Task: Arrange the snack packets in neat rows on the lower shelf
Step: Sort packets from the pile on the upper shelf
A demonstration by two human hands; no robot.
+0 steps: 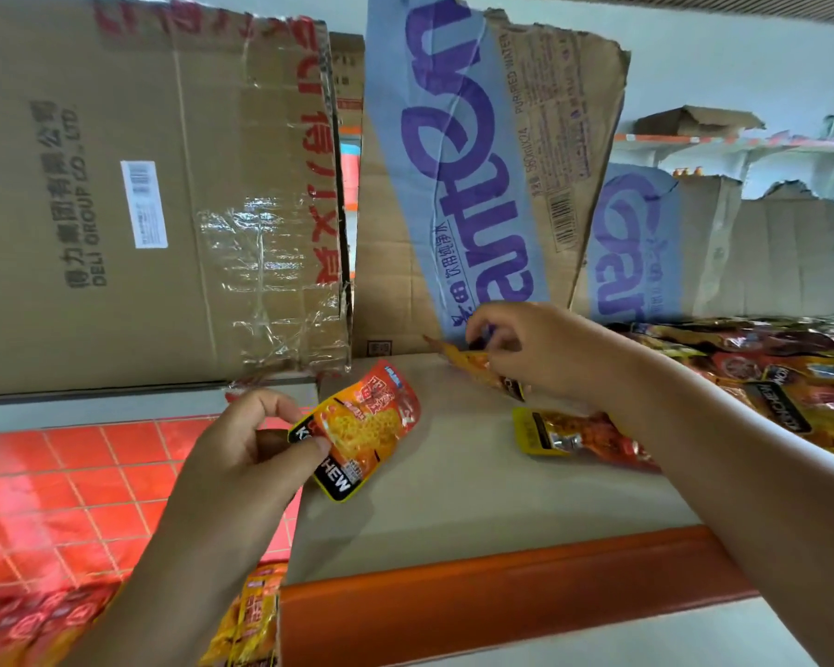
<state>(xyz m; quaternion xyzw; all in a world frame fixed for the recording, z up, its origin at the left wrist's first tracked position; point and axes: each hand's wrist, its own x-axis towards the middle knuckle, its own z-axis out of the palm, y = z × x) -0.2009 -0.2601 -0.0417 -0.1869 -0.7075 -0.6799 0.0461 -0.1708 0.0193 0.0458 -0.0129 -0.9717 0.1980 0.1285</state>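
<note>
Assessing handling first, I rated the orange packet [364, 426] as light, thin and pliable. Its glossy film looked slippery, and I judged the contents liable to crush if squeezed across the middle. A pinch on a flat sealed edge or corner appeared the soundest hold.

The left hand [256, 454], just left of centre frame, held that packet by its black-and-yellow lower corner. The thumb lay on the printed face and the fingers were curled underneath. The rest of the packet projected up and to the right, beyond the fingers and over the left end of the shelf [453, 503]. I could not tell whether it touched the surface.

The right hand [535, 351], slightly above centre frame, had its fingers drawn close together, pinching the upper part of a second packet [473, 363]. That packet stood tilted at the back of the shelf, near the blue-printed carton [477, 185].

A third packet [574, 438] lay flat on the shelf beneath the right forearm, clear of both sets of fingers. A loose heap of packets [766, 377] occupied the right side of the frame, not in rows.
</note>
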